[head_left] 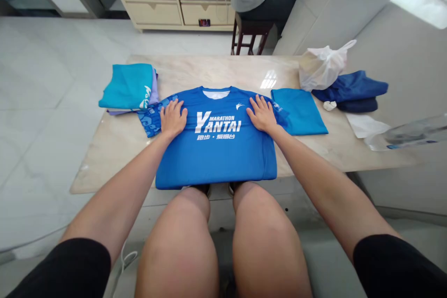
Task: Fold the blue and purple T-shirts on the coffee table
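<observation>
Our left grip (172, 118) and right grip (261, 113) are both open, palms flat and fingers spread on the blue Yantai Marathon T-shirt (216, 153), which lies on the marble tabletop (216, 72), long axis crosswise, collar far, hem at the near edge, both grips about equally near.
</observation>
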`<action>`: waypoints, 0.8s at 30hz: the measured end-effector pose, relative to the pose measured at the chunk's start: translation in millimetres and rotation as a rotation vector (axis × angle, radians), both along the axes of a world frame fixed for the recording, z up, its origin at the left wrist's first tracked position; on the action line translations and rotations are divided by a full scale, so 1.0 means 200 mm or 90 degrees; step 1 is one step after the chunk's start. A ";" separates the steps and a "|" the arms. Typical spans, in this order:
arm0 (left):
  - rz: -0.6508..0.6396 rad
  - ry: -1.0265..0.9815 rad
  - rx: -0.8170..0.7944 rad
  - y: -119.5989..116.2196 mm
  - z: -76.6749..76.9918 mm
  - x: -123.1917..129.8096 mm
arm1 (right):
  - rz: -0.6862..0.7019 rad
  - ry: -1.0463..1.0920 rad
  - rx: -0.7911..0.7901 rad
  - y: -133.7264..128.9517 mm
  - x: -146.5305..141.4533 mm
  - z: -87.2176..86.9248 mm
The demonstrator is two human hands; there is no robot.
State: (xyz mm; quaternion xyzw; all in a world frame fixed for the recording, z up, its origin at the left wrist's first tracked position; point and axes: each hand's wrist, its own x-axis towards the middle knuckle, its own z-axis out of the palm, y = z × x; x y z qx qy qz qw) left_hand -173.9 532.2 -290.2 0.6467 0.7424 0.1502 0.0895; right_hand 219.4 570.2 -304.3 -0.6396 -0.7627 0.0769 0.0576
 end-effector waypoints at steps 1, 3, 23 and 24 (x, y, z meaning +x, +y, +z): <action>-0.002 -0.004 -0.004 0.02 0.01 0.00 | 0.010 -0.001 -0.006 0.03 -0.02 0.02; -0.015 0.000 0.015 -0.03 0.06 0.02 | 0.034 0.001 0.014 0.02 -0.07 0.08; -0.115 0.166 -0.043 -1.06 0.15 -0.07 | -0.102 0.209 0.121 -0.80 0.29 0.20; -0.109 0.153 -0.024 -1.03 0.16 -0.10 | -0.163 0.221 0.128 -0.72 0.34 0.24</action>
